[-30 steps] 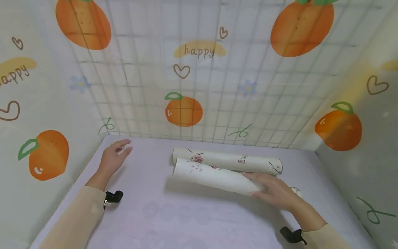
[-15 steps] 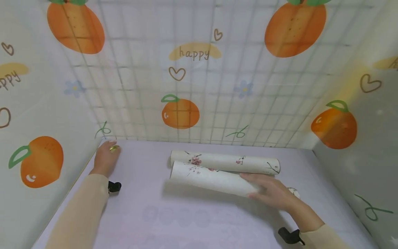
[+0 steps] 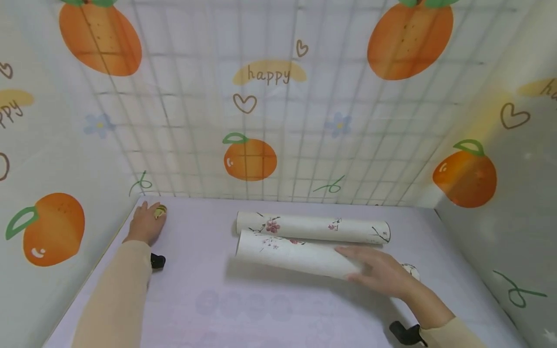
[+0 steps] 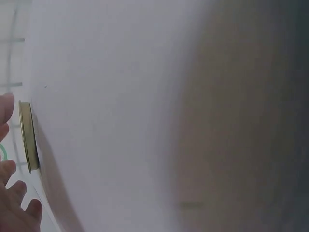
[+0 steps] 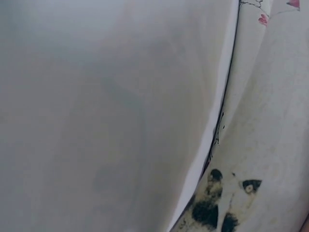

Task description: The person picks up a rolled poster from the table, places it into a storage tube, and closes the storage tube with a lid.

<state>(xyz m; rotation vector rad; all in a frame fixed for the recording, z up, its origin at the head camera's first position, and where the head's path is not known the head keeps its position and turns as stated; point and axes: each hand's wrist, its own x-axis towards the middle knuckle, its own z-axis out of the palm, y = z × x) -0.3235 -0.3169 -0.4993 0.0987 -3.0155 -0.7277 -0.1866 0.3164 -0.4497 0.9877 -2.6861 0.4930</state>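
Note:
In the head view my right hand (image 3: 383,270) grips the right end of a rolled sheet of white floral wallpaper (image 3: 291,256), its thumb and fingers round the roll. The left end is raised a little above the table. Close behind it lies a second wallpaper roll (image 3: 313,228). My left hand (image 3: 145,224) is at the table's far left corner, fingers spread. Beside its thumb is a flat, round, gold-coloured thing (image 3: 160,211) with a raised rim, like a jar lid. The left wrist view shows this gold thing (image 4: 28,137) edge-on, a small gap from the fingertips (image 4: 19,188).
Part of another floral roll (image 3: 411,270) shows behind the right wrist. Curtain-like sheets printed with oranges (image 3: 250,159) surround the pale lilac table (image 3: 217,319) at the back and both sides. A black wrist device (image 3: 406,333) hangs by the right sleeve.
My left hand has moved back and left to the corner, turning palm-down, and the gold thing has come into sight beside it. The right hand keeps its grip, with the roll slightly lower.

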